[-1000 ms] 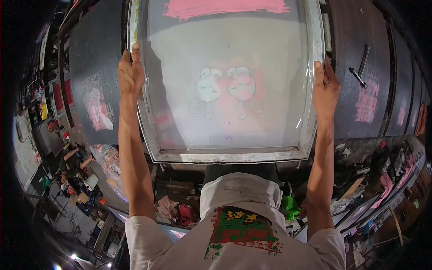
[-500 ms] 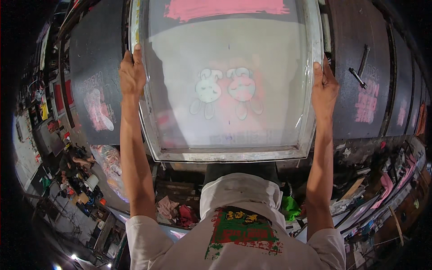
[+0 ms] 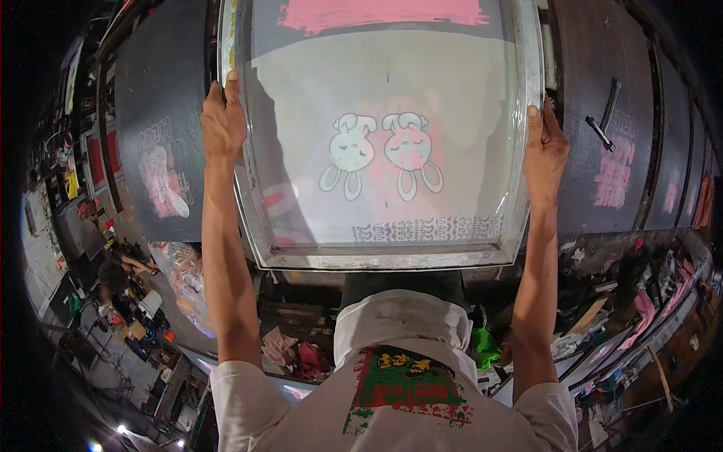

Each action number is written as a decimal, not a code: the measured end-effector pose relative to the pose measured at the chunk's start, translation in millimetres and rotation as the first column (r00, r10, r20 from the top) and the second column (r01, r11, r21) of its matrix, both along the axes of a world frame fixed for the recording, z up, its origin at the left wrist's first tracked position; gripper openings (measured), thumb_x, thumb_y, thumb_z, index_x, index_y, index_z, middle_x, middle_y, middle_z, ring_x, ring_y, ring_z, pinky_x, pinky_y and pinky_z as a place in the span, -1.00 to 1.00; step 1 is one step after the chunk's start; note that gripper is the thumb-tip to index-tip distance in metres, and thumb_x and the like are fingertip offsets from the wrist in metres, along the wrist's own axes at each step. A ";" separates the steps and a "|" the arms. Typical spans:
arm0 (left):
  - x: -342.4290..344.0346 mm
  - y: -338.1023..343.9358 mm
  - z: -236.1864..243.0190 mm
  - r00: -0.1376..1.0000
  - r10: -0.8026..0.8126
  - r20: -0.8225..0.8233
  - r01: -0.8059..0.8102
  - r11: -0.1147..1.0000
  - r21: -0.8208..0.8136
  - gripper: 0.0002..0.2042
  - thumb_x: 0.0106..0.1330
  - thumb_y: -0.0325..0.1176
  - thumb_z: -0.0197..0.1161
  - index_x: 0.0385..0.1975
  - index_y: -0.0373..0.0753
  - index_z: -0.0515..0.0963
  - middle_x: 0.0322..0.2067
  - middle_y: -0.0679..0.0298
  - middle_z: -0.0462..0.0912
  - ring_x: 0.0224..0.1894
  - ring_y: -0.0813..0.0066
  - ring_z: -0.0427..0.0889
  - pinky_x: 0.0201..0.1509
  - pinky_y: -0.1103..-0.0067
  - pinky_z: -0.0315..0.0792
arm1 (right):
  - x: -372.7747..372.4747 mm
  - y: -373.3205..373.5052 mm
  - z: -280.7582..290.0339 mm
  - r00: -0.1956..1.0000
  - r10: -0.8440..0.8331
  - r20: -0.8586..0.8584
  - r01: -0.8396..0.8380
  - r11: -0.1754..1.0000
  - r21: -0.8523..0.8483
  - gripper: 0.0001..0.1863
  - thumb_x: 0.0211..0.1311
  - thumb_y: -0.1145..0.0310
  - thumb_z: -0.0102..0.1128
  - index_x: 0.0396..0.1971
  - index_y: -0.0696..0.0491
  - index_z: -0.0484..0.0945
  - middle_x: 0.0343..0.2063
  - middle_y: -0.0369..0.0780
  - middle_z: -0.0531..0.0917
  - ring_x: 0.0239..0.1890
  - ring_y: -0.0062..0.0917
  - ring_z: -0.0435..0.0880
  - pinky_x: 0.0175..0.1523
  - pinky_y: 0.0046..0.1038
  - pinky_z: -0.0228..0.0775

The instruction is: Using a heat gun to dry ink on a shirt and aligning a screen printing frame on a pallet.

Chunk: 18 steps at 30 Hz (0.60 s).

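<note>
A screen-printing frame with pale metal sides lies in front of me. Through its mesh show two upside-down rabbit heads and, near the close edge, a dark patterned strip. Pink ink is smeared across the far part of the mesh. My left hand grips the frame's left side, thumb on top and fingers round the outer edge. On the right side, slightly closer to me, my right hand holds the frame the same way. The undersides of both grips are hidden.
Dark printing boards with pink marks flank the frame, a left board and a right board. A metal wrench-like tool lies on the right one. Below are crumpled cloths, a bright green item and a clear plastic bag.
The rabbit heads and the patterned strip now show sharper and darker through the mesh. The frame has shifted very slightly, with both hands still on it.
</note>
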<state>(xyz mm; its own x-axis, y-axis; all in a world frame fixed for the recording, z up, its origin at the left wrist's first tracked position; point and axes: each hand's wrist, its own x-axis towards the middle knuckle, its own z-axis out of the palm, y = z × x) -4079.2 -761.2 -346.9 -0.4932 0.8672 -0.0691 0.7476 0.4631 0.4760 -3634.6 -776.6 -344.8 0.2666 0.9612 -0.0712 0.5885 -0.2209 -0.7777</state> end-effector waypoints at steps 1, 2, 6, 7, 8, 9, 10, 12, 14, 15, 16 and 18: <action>-1.1 -0.5 -1.0 1.000 0.006 -0.025 -0.005 1.000 0.017 -0.22 0.39 0.24 -0.12 0.08 -0.58 0.40 -0.07 -0.34 0.54 0.08 -0.23 0.50 0.14 0.28 0.38 | -1.4 0.0 2.2 1.000 -0.004 -0.005 0.004 1.000 -0.012 -0.45 0.40 0.05 0.06 0.22 0.10 0.41 0.03 -0.05 0.62 0.07 -0.39 0.60 0.12 -0.42 0.39; -0.5 -0.9 -0.3 1.000 0.009 -0.026 -0.009 1.000 0.017 -0.22 0.39 0.24 -0.12 0.08 -0.58 0.40 -0.07 -0.34 0.54 0.08 -0.23 0.50 0.14 0.28 0.38 | -2.7 0.1 2.9 1.000 -0.006 -0.011 0.006 1.000 -0.025 -0.45 0.40 0.04 0.05 0.22 0.10 0.41 0.03 -0.04 0.61 0.07 -0.38 0.60 0.12 -0.42 0.39; 5.7 -0.1 3.8 1.000 0.011 -0.013 -0.012 1.000 -0.008 -0.23 0.40 0.22 -0.13 0.09 -0.59 0.39 -0.06 -0.34 0.53 0.09 -0.24 0.49 0.15 0.28 0.38 | -4.6 0.5 3.7 1.000 -0.008 0.028 0.009 0.999 -0.040 -0.44 0.40 0.03 0.05 0.22 0.11 0.40 0.03 -0.03 0.61 0.06 -0.37 0.60 0.12 -0.42 0.39; 5.3 -0.1 4.8 1.000 0.017 -0.010 -0.018 1.000 -0.016 -0.24 0.40 0.20 -0.12 0.08 -0.59 0.39 -0.07 -0.35 0.53 0.08 -0.25 0.49 0.14 0.27 0.38 | -5.9 0.4 3.5 1.000 -0.020 -0.009 0.020 0.999 -0.046 -0.45 0.40 0.04 0.05 0.22 0.11 0.41 0.02 -0.03 0.61 0.07 -0.34 0.60 0.12 -0.40 0.39; 4.4 -0.3 3.9 1.000 0.020 -0.009 -0.020 1.000 -0.014 -0.24 0.40 0.20 -0.12 0.08 -0.59 0.39 -0.07 -0.35 0.53 0.08 -0.25 0.49 0.14 0.27 0.38 | -6.3 0.2 4.0 0.998 -0.035 -0.045 0.032 0.998 -0.051 -0.46 0.40 0.06 0.05 0.21 0.11 0.42 0.02 -0.02 0.61 0.07 -0.31 0.60 0.12 -0.39 0.39; 3.0 -0.2 1.9 1.000 0.007 0.012 -0.007 1.000 0.018 -0.27 0.41 0.19 -0.11 0.07 -0.55 0.41 -0.10 -0.33 0.55 0.05 -0.25 0.51 0.11 0.25 0.39 | -5.5 0.7 2.3 0.998 -0.032 -0.045 0.029 0.998 -0.047 -0.46 0.40 0.06 0.05 0.21 0.11 0.42 0.02 -0.02 0.61 0.07 -0.31 0.60 0.12 -0.39 0.39; 1.3 -0.3 1.8 0.999 -0.006 0.033 0.005 0.999 0.053 -0.30 0.41 0.18 -0.10 0.05 -0.51 0.43 -0.14 -0.32 0.57 0.03 -0.25 0.52 0.07 0.23 0.40 | -3.2 1.2 -1.4 1.000 -0.015 -0.002 0.015 1.000 -0.009 -0.47 0.39 0.09 0.06 0.20 0.13 0.42 0.01 -0.01 0.62 0.06 -0.29 0.60 0.12 -0.39 0.39; 9.0 1.1 9.4 0.997 0.004 0.081 -0.008 0.999 0.051 -0.34 0.41 0.16 -0.09 0.03 -0.45 0.45 -0.19 -0.32 0.58 -0.01 -0.28 0.53 0.03 0.20 0.41 | 1.8 2.3 -7.3 0.999 0.001 0.037 -0.003 0.999 0.049 -0.48 0.39 0.11 0.07 0.19 0.14 0.43 0.01 -0.01 0.62 0.06 -0.27 0.60 0.13 -0.39 0.38; -6.6 0.3 7.8 0.999 0.018 0.045 -0.018 1.000 0.016 -0.43 0.40 0.14 -0.08 -0.06 -0.35 0.49 -0.28 -0.33 0.58 -0.11 -0.34 0.53 -0.07 0.11 0.42 | -2.4 4.2 -5.7 0.999 0.053 0.008 -0.053 0.996 0.075 -0.51 0.38 0.16 0.08 0.17 0.17 0.44 0.00 0.02 0.61 0.07 -0.26 0.60 0.13 -0.38 0.38; -3.9 0.8 -1.9 1.000 0.012 0.011 -0.013 1.000 0.028 -0.44 0.40 0.13 -0.07 -0.08 -0.36 0.49 -0.28 -0.34 0.57 -0.12 -0.36 0.52 -0.08 0.09 0.41 | -2.6 3.3 0.7 0.995 0.059 0.086 -0.065 0.996 0.061 -0.52 0.38 0.17 0.07 0.15 0.18 0.45 -0.01 0.07 0.60 0.06 -0.24 0.60 0.14 -0.37 0.37; -0.2 1.8 -5.6 1.000 0.008 -0.029 -0.007 0.999 0.045 -0.44 0.40 0.12 -0.07 -0.11 -0.36 0.49 -0.28 -0.35 0.56 -0.13 -0.38 0.51 -0.08 0.07 0.41 | -0.2 2.4 -2.6 0.998 0.037 0.058 -0.040 0.998 0.045 -0.53 0.38 0.17 0.08 0.15 0.16 0.46 -0.02 0.07 0.60 0.06 -0.19 0.60 0.14 -0.35 0.37; 6.3 6.3 -5.0 1.000 -0.021 0.003 0.021 1.000 0.005 -0.44 0.39 0.12 -0.07 -0.12 -0.37 0.47 -0.28 -0.34 0.57 -0.14 -0.38 0.52 -0.09 0.06 0.41 | 14.1 2.3 -14.4 0.987 0.023 0.159 -0.029 0.999 0.036 -0.53 0.35 0.14 0.08 0.14 0.11 0.48 -0.03 0.08 0.59 0.02 -0.05 0.59 0.12 -0.27 0.39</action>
